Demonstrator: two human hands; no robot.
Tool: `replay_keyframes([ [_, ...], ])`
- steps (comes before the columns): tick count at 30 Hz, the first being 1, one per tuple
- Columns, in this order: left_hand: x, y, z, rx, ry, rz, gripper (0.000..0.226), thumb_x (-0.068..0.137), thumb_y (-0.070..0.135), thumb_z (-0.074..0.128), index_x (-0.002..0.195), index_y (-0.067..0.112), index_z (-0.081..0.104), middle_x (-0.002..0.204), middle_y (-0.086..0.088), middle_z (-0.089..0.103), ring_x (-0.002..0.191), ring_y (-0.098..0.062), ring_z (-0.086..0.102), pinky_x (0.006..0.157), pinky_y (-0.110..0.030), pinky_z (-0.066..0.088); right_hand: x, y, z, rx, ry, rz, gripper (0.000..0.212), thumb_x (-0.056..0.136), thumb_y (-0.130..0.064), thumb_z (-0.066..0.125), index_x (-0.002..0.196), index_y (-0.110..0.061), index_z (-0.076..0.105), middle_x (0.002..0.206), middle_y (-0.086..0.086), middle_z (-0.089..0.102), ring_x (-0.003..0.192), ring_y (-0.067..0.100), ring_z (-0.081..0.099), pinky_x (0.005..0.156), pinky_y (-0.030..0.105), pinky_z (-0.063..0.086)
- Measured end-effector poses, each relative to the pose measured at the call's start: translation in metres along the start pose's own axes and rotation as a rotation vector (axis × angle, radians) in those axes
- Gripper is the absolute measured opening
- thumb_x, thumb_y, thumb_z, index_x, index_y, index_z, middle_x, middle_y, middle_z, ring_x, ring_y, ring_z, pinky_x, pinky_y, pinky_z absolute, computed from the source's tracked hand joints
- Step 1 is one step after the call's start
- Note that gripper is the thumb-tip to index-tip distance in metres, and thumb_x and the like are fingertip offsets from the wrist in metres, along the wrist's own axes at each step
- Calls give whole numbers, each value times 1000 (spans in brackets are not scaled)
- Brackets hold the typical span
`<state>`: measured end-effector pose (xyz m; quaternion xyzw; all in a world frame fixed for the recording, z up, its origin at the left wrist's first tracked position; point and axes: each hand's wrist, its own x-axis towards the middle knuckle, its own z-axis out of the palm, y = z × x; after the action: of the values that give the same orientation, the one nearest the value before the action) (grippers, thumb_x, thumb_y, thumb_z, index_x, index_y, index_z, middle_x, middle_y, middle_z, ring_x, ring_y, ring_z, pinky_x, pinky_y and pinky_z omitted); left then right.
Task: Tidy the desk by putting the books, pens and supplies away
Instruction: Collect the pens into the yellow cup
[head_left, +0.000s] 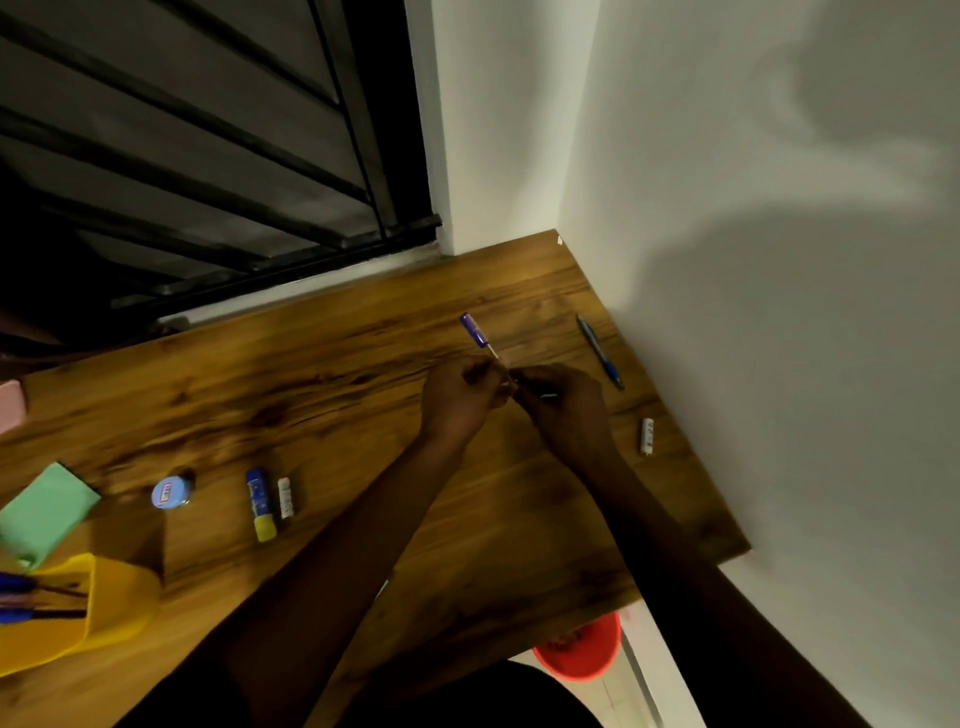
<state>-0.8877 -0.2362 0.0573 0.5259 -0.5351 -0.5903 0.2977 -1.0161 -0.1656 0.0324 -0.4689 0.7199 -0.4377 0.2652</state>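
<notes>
On the wooden desk (322, 395) my left hand (457, 395) grips a purple pen (475, 330) that sticks up and away from my fist. My right hand (561, 400) touches it, closed on a small dark pen piece, maybe a cap. A blue pen (600, 353) lies by the wall. A small white eraser-like piece (647, 435) rests near the right edge. A blue and yellow glue stick (261, 504), a white stick (285, 498) and a round blue tin (170, 492) lie at the left. A yellow holder (78, 613) with several pens stands at the front left.
A green pad (44, 512) lies beside the yellow holder, and a pink object (10, 405) sits at the desk's left edge. White walls (753, 260) close the right side, and a dark barred window (208, 156) is behind. A red bucket (582, 652) stands on the floor under the desk corner.
</notes>
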Motion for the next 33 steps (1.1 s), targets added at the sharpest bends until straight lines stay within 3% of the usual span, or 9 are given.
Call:
replay_keyframes([
  [4, 4, 0, 3, -16, 59, 1, 13, 94, 20, 72, 89, 9, 75, 87, -9, 77, 80, -22, 77, 81, -42, 64, -1, -2, -4, -3, -94, -28, 20, 93, -28, 74, 112, -23, 79, 102, -9, 77, 90, -2, 70, 77, 11, 54],
  [6, 4, -1, 1, -26, 68, -3, 16, 93, 20, 73, 95, 4, 75, 89, -9, 77, 80, -20, 77, 80, -41, 64, 8, 4, -13, -90, -89, -2, 26, 94, -37, 72, 115, -23, 77, 105, -7, 77, 92, -1, 70, 81, 18, 56],
  [9, 3, -3, -10, -27, 66, 5, 18, 92, 21, 74, 98, 5, 76, 92, -7, 78, 83, -19, 77, 81, -41, 64, 32, 22, -34, -395, 34, 96, 41, 93, -34, 71, 129, -14, 69, 122, 6, 71, 109, 21, 68, 96, 31, 51],
  [11, 1, -4, -18, -18, 78, 20, 15, 90, 22, 76, 98, 9, 77, 91, -5, 79, 83, -19, 77, 80, -41, 64, 49, 33, -47, -567, 28, 184, 49, 90, -29, 69, 134, -9, 62, 126, 15, 63, 114, 34, 62, 97, 39, 50],
  [14, -3, -2, -32, -15, 103, 40, 5, 90, 18, 76, 93, 14, 77, 89, -5, 77, 80, -22, 77, 77, -37, 64, 64, 44, -50, -727, -3, 270, 45, 84, -28, 65, 123, -5, 63, 120, 19, 59, 110, 40, 60, 92, 44, 53],
  [21, -16, -8, -78, 0, 167, 70, 18, 89, 19, 77, 102, 6, 78, 88, -10, 77, 80, -22, 76, 75, -33, 63, 66, 38, -30, -838, -53, 149, 8, 87, -14, 60, 91, -12, 67, 97, 14, 66, 92, 37, 66, 77, 40, 53],
  [26, -30, -9, -115, 21, 208, 86, 1, 88, 21, 79, 87, 21, 79, 82, -6, 78, 78, -21, 76, 82, -44, 63, 66, 17, -9, -887, -54, 185, 11, 87, -12, 60, 92, -17, 68, 99, 10, 66, 96, 35, 67, 77, 40, 55],
  [28, -38, -9, -130, 34, 227, 100, 4, 87, 21, 79, 85, 24, 78, 82, -3, 79, 78, -21, 77, 83, -47, 63, 66, 14, -6, -876, -79, 197, 11, 87, -10, 60, 93, -16, 68, 99, 12, 67, 97, 35, 67, 78, 39, 54],
  [33, -60, -9, -166, 98, 265, 165, 9, 86, 20, 80, 87, 28, 78, 82, 1, 79, 76, -15, 77, 78, -39, 64, 65, -15, 9, -806, -26, 130, 11, 90, -12, 62, 94, -16, 71, 91, 11, 71, 83, 33, 69, 69, 32, 50],
])
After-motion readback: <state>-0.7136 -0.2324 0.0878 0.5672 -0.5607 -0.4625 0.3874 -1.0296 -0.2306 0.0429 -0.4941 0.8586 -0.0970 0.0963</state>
